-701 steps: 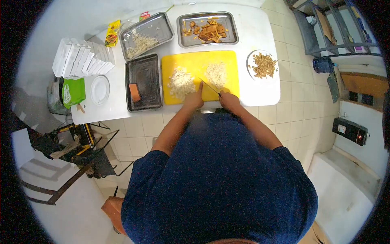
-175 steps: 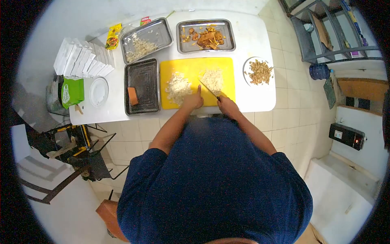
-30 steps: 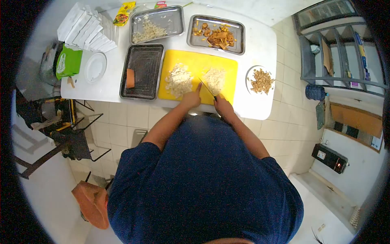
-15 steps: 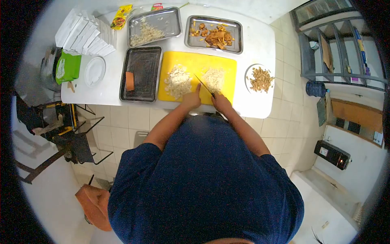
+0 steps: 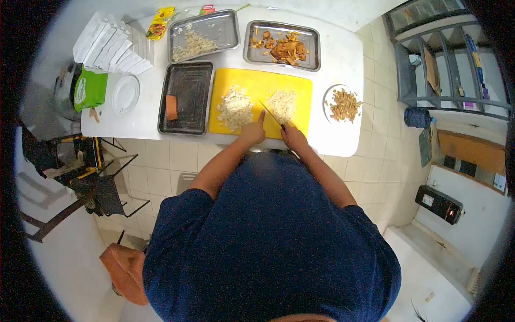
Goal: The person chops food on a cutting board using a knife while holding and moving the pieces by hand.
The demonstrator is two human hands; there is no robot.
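Note:
A yellow cutting board [image 5: 228, 76] lies at the table's front edge with two heaps of chopped pale food on it. My left hand [image 5: 252, 133] rests by the lower edge of the coarser left heap [image 5: 235, 108], one finger stretched out toward the knife; its other fingers are hard to make out. My right hand [image 5: 294, 137] is closed round the dark handle of a knife [image 5: 272, 112]. The blade slants up and left, along the left side of the finer right heap [image 5: 281, 105].
Left of the board is a dark tray [image 5: 185, 88] holding an orange-brown block [image 5: 171, 107]. Behind stand a metal tray [image 5: 228, 32] of pale shreds and another tray [image 5: 314, 45] of browned pieces. A plate [image 5: 327, 102] of brown strips sits right; white boxes [image 5: 104, 43] stand far left.
My right hand and the knife have shifted slightly to the right and toward me. My left hand stays almost where it was, and the heaps look the same.

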